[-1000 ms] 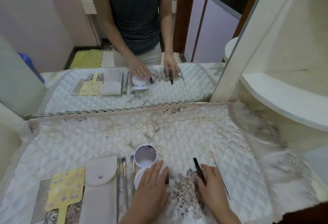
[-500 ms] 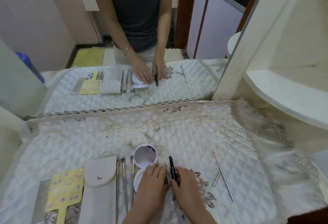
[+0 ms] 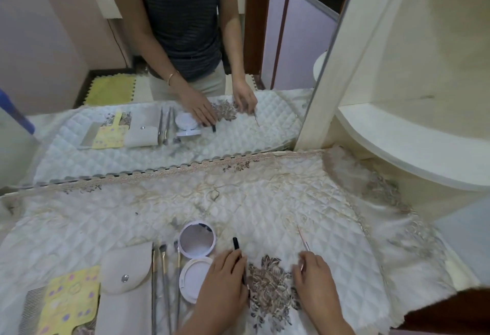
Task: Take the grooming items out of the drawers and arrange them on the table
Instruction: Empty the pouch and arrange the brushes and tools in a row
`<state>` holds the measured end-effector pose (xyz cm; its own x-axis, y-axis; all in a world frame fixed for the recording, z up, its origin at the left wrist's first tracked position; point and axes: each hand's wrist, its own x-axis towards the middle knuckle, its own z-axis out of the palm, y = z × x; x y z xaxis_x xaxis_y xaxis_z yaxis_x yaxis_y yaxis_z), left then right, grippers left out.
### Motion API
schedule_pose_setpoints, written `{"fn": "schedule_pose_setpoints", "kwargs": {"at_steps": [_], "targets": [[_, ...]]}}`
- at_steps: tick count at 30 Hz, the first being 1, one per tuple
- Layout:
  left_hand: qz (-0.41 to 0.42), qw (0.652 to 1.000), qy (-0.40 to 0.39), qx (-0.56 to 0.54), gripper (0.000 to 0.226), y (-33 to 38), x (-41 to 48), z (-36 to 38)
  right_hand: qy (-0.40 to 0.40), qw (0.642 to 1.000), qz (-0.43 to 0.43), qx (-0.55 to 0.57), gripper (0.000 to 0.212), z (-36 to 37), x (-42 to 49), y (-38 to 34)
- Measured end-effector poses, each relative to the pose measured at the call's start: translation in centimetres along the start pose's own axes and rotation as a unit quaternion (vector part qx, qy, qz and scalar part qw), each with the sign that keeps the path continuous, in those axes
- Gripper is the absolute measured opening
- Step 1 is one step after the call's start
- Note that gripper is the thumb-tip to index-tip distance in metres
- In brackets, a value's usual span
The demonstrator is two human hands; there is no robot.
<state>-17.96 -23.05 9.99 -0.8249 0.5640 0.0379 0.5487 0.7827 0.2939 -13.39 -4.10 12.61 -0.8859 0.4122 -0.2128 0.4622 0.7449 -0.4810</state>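
Observation:
A black pencil (image 3: 235,244) lies on the quilted table cover (image 3: 265,202), just right of the open white compact (image 3: 196,239). My left hand (image 3: 225,284) rests over the pencil's lower part, fingers laid on it. To the right, my right hand (image 3: 315,281) pinches the near end of a thin metal tool (image 3: 303,238) that lies on the cover pointing away from me. Left of the compact lie three makeup brushes (image 3: 164,268), a beige snap pouch (image 3: 124,281), a yellow paddle-shaped item (image 3: 69,300) and a grey comb (image 3: 31,308), set side by side.
A large mirror (image 3: 159,69) stands along the table's back edge and reflects a person and the items. A cream shelf unit (image 3: 411,135) rises at the right. The table's near right corner (image 3: 450,308) shows dark wood.
My right hand let go of the black pencil beside the compact and moved right onto the thin metal tool. My left hand shifted from the compact onto the pencil.

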Motion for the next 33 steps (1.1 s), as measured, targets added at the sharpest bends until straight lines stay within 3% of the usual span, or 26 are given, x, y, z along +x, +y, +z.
{"fn": "schedule_pose_setpoints", "kwargs": {"at_steps": [6,12,13,18,21,25,28,33], "targets": [[-0.005,0.996,0.086,-0.013,0.032,-0.4,-0.6,0.9,-0.03,0.996,-0.026,0.075,0.014,0.5,-0.4,-2.5],[-0.02,0.997,0.041,-0.055,0.034,-0.3,-1.1,0.5,-0.122,0.983,-0.103,0.095,0.004,2.3,0.2,-6.6],[-0.022,0.997,0.041,-0.055,0.035,-0.2,-1.1,0.5,-0.13,0.982,-0.105,0.093,0.009,2.5,0.1,-6.8],[-0.026,0.998,0.05,-0.016,0.035,-0.6,-1.7,0.5,-0.067,0.991,-0.063,0.095,0.021,0.7,0.7,-4.1],[-0.049,0.999,0.016,-0.012,0.053,-0.5,-2.1,0.3,0.025,0.998,0.013,0.06,0.022,-1.5,1.9,0.1],[-0.066,0.998,0.012,0.001,0.067,-0.5,-2.3,0.5,-0.02,0.999,0.03,0.014,0.004,-2.6,2.5,1.7],[-0.079,0.997,0.013,0.001,0.067,-0.3,-2.4,0.2,0.006,0.999,0.006,0.041,0.01,-2.2,2.3,0.4],[-0.07,0.997,0.013,-0.017,0.038,-0.9,-2.7,-0.7,-0.074,0.993,-0.067,0.068,0.01,0.1,1.6,-4.2]]}}
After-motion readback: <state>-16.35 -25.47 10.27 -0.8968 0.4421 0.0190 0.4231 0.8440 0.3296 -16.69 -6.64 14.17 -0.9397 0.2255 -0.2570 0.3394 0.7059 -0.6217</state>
